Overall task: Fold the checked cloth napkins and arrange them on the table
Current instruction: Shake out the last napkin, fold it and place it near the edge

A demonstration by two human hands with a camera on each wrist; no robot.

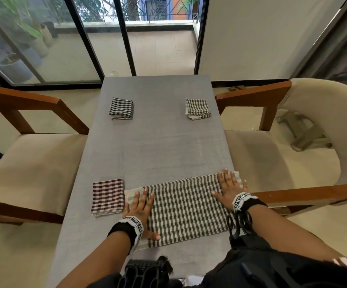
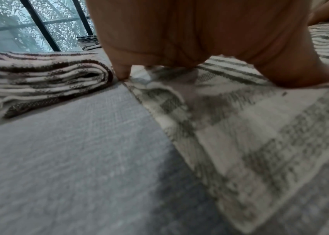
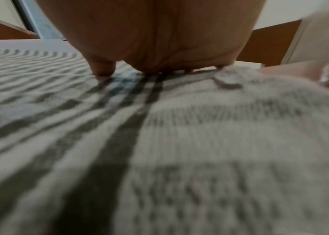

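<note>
Grey-and-white checked napkin (image 1: 186,206) lies spread as a long rectangle on the near end of the grey worktop (image 1: 158,146), probably already halved and being smoothed ahead of its next fold. Left hand (image 1: 140,213) rests flat on its left end, right hand (image 1: 229,188) flat on its right end; both grips are wide, fingers straight and splayed, pressing and holding nothing. Hands likely sit at opposite ends to flatten creases and keep the edges lined up.

Brown checked napkin (image 1: 108,197), folded square, sits just left of the spread napkin, touching or nearly touching its left edge. Beyond the spread napkin, near the far end: black checked folded napkin (image 1: 121,108) far-left, grey checked folded napkin (image 1: 198,109) far-right, well apart. Looks like one per seat, so this fourth likely ends up near-right.

Spread napkin: woven, small grey checks, pale plain border at both short ends, mostly flat. Left wrist view shows the brown napkin's stacked layers; wrist views blurred.
</note>
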